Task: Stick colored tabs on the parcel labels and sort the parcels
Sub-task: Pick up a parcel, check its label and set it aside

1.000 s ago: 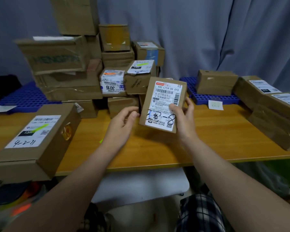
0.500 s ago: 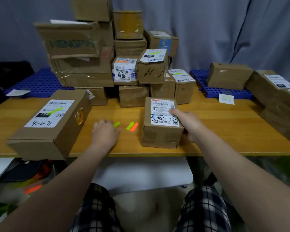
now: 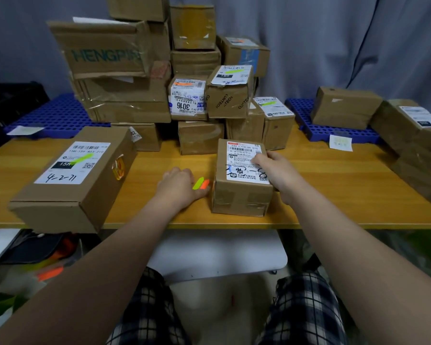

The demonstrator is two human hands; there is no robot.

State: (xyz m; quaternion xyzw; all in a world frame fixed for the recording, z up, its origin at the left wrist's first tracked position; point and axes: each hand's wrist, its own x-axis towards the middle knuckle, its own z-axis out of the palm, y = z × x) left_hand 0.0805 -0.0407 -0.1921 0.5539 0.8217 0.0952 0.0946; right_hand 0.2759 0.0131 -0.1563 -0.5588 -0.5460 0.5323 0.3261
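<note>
A small brown parcel (image 3: pixel 241 195) with a white label and black handwriting stands on the wooden table (image 3: pixel 334 195) near its front edge. My right hand (image 3: pixel 276 173) grips its right side, fingers lying over the label. A green tab (image 3: pixel 198 183) and an orange tab (image 3: pixel 205 184) lie side by side just left of the parcel. My left hand (image 3: pixel 181 186) rests on the table, its fingertips touching the surface right beside the two tabs.
A long parcel (image 3: pixel 70 180) with a green-tabbed label lies at the front left. A tall stack of boxes (image 3: pixel 159 78) fills the middle back. More parcels (image 3: pixel 408 135) and blue trays (image 3: pixel 329 130) sit at the right; a blue tray (image 3: pixel 57 118) sits at the back left.
The small parcel came down from in front of me onto the table. My left hand slid right along the table up to the tabs; my right hand stays on the parcel.
</note>
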